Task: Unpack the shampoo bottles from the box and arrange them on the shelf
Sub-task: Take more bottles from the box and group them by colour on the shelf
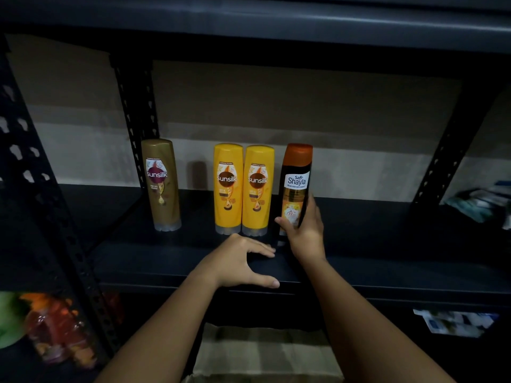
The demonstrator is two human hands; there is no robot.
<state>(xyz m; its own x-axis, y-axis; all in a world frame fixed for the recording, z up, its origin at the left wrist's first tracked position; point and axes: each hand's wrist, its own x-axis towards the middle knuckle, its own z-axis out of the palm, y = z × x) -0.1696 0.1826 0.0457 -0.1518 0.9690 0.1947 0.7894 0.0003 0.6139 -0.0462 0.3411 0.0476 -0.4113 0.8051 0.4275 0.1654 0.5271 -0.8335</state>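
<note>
A brown Sunsilk bottle (162, 186) stands cap-down at the left of the dark shelf (387, 244). Two yellow Sunsilk bottles (228, 189) (258, 190) stand side by side in the middle. My right hand (304, 230) grips the lower part of a black Safi Shayla bottle (296, 178) with an orange cap, upright just right of the yellow pair. My left hand (246, 261) rests palm-down on the shelf's front, fingers spread, holding nothing. A cardboard box (262, 355) shows dimly below the shelf between my forearms.
Black perforated uprights (135, 114) (448, 161) frame the bay. Another shelf board (276, 26) hangs overhead. Orange and green packages (55, 327) sit lower left. Blue-white packs (456, 322) lie lower right, and more items (481, 200) in the neighbouring bay.
</note>
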